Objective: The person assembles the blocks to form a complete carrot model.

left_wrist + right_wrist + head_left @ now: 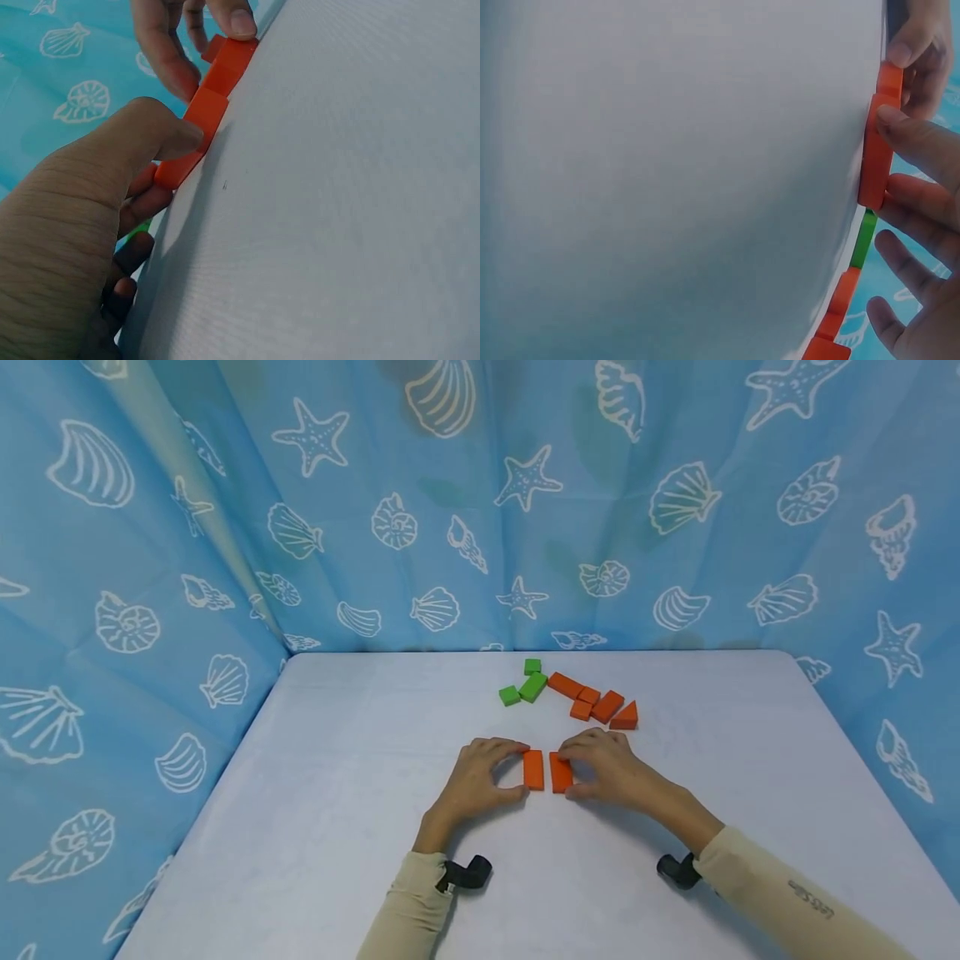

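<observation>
In the middle of the table, two orange rectangular blocks stand side by side with a narrow gap between them in the head view. My left hand (pixel 480 778) pinches the left orange block (pixel 533 770) between thumb and fingers at its two ends. My right hand (pixel 611 770) holds the right orange block (pixel 561 775) the same way. The left wrist view shows the left thumb pressed against the near end of its block (pixel 208 112). From the right wrist, the right thumb lies on the other block (pixel 877 161), with the remaining fingers spread apart.
Behind the hands lie green blocks (pixel 533 687) and, to their right, several orange blocks (pixel 608 707), one of them a triangular block (pixel 624 717). A white cloth covers the table (pixel 337 777). A blue shell-patterned curtain (pixel 465 510) hangs at the back and left.
</observation>
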`<state>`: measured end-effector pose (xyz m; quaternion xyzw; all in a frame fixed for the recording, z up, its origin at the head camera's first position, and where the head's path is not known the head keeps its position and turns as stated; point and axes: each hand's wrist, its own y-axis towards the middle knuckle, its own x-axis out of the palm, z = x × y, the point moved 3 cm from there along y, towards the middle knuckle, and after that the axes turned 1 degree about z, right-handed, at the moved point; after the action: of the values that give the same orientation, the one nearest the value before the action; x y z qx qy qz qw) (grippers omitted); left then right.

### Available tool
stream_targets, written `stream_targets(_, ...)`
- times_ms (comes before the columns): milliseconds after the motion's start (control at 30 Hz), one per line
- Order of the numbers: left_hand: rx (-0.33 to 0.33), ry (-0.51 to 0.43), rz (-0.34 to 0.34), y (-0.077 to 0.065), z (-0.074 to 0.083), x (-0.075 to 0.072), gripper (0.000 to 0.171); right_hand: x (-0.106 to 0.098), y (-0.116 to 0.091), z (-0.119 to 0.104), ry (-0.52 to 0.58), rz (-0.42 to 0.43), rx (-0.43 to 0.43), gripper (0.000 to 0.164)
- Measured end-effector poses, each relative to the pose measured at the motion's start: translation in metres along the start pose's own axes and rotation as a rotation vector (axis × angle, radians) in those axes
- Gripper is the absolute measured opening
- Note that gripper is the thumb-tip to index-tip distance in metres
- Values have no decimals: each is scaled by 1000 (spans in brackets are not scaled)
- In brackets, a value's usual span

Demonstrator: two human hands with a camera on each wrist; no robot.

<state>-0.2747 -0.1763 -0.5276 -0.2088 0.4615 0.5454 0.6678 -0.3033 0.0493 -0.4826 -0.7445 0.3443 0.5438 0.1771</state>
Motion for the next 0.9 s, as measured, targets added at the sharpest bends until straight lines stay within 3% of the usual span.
stream_targets(367, 12, -36, 9, 1, -3, 2, 55, 5, 3, -4, -5, 42, -5, 53)
stream_targets(633, 18, -34, 6, 3, -1, -1, 55, 2, 8, -3, -6, 4, 3, 51)
stream_targets(767, 3, -36, -9, 2, 1, -2, 56, -8, 15, 8, -6, 4, 25, 44)
stream_targets(900, -2, -37, -13, 1, 1, -2, 56, -27, 33, 22, -33, 62, 65, 40)
